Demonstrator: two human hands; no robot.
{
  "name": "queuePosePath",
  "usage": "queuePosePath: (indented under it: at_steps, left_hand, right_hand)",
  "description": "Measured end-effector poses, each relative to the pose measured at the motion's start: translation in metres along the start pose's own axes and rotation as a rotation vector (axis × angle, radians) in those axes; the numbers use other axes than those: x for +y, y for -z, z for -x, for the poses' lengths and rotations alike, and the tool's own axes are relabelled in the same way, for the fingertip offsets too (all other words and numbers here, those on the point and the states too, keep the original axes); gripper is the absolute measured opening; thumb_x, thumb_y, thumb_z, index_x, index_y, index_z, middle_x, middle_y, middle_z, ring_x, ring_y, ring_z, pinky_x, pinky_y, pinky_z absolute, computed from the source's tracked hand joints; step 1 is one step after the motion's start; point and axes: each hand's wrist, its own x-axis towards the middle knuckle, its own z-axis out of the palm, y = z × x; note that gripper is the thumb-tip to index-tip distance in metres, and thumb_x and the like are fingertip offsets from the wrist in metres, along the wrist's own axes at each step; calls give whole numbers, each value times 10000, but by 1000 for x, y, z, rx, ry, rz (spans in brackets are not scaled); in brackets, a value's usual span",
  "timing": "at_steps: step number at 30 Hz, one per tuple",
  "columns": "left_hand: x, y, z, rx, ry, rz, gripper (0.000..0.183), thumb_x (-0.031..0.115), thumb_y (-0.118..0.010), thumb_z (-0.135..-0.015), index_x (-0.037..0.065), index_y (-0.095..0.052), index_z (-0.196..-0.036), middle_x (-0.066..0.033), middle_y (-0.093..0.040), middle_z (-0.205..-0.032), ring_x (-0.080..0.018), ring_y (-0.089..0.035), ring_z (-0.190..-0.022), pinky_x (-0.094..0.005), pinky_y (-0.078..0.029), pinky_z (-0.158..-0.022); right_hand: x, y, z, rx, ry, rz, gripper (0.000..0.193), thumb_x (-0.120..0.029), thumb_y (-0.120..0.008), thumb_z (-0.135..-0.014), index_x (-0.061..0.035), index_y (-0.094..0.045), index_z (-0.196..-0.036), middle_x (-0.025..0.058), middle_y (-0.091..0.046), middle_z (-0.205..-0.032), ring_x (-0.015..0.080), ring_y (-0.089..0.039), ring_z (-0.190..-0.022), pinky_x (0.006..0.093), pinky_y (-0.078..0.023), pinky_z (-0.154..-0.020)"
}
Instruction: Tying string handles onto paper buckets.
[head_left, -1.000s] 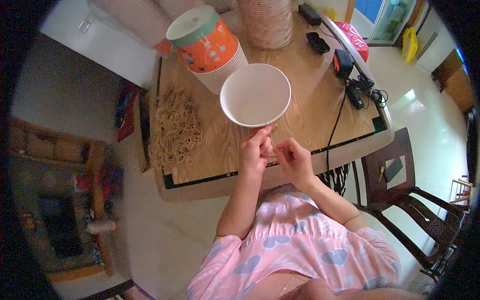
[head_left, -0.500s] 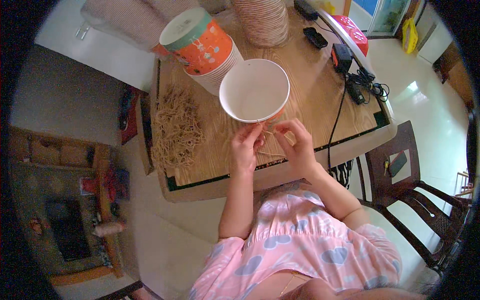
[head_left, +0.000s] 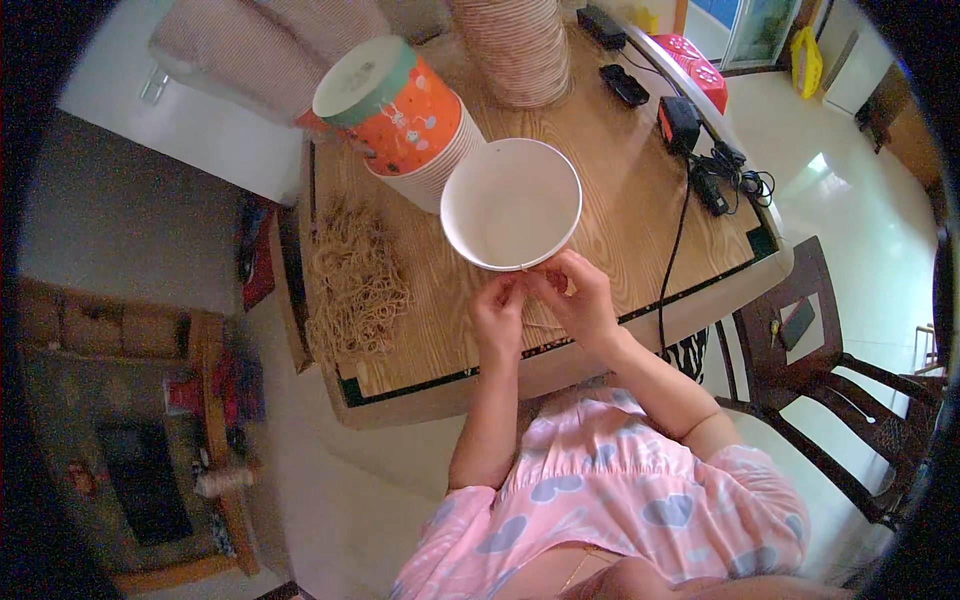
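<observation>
A white-lined paper bucket (head_left: 512, 205) with an orange outside stands on the wooden table, its open top tilted toward me. At its near rim, my left hand (head_left: 497, 312) is closed, thumb and fingers pinching a thin strand of twine. My right hand (head_left: 580, 300) meets it there, fingertips closed on the same twine just under the rim. Most of the strand is hidden by my fingers. Left of the bucket lies a tangled pile of tan twine (head_left: 360, 285). Behind it leans a stack of orange and green paper buckets (head_left: 412, 118), upside down.
A tall stack of paper buckets (head_left: 512, 55) stands at the back, with wrapped stacks (head_left: 240, 65) at the far left. Black adapters and a coiled cable (head_left: 735, 175) lie along the right edge. A dark chair (head_left: 790, 310) stands right of the table.
My right hand has moved left and in against my left hand at the rim, closing the gap between them. The whole view has shifted slightly, so the table sits lower.
</observation>
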Motion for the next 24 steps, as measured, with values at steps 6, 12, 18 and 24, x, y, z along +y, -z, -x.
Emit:
queuePosePath:
  at_steps: [6, 12, 18, 24]
  left_hand:
    - [10, 0, 2, -35, -25, 31, 100, 47, -632, -790, -6, -645, -874, -39, -645, -845, -91, -569, -773, -230, -456, -729]
    - [21, 0, 2, -8, -68, -24, 113, 106, -689, -749, 12, -654, -802, -46, -647, -813, -123, -571, -749, -257, -446, -749]
    - [10, 3, 3, -33, -96, -112, 113, 59, -643, -788, -15, -648, -873, -42, -650, -845, -88, -582, -752, -223, -465, -704]
    - [6, 4, 9, -38, -143, -96, 115, 62, -643, -786, -22, -648, -865, -48, -653, -848, -90, -582, -750, -222, -462, -687]
  right_hand:
    - [9, -4, 0, 24, -10, -39, 112, -31, -614, -760, -10, -568, -860, 117, -571, -779, 205, -550, -665, 294, -463, -607]
    - [19, -10, 0, 45, -14, -11, 101, -22, -620, -756, -4, -554, -830, 96, -542, -727, 178, -517, -635, 287, -444, -575]
    - [14, -10, 10, 182, -16, -74, 95, 0, -623, -766, -6, -547, -823, 44, -522, -704, 106, -465, -623, 234, -403, -571]
    - [-1, -4, 10, 85, 68, -10, 117, 7, -625, -751, -6, -540, -830, 49, -516, -736, 116, -464, -653, 245, -407, -596]
